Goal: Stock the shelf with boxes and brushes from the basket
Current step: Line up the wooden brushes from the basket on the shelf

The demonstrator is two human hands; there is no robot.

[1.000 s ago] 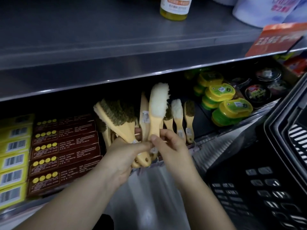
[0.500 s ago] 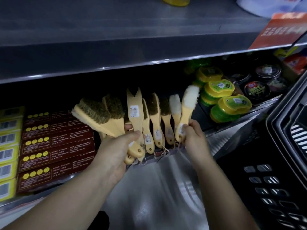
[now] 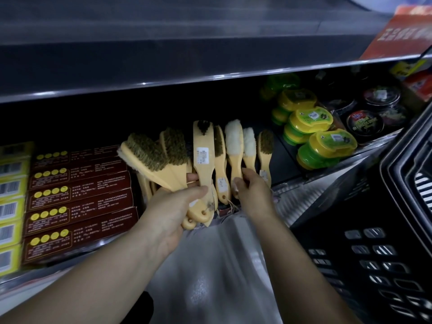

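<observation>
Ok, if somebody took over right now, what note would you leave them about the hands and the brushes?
The left hand grips a bunch of wooden brushes in front of the shelf.
The right hand pinches the handle of a white fluffy brush, upright in the row.
Done: red boxes lie stacked left of the brushes.
Left: shelve the held bunch, then check the basket; its contents are out of sight.

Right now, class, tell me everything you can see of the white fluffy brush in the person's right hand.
The white fluffy brush has a soft, woolly white head on a pale, wood-like handle. It stands almost upright, head up, between a dark-bristled brush on its left and a smaller white brush on its right. The right hand pinches its handle low down, hiding the end.
</observation>
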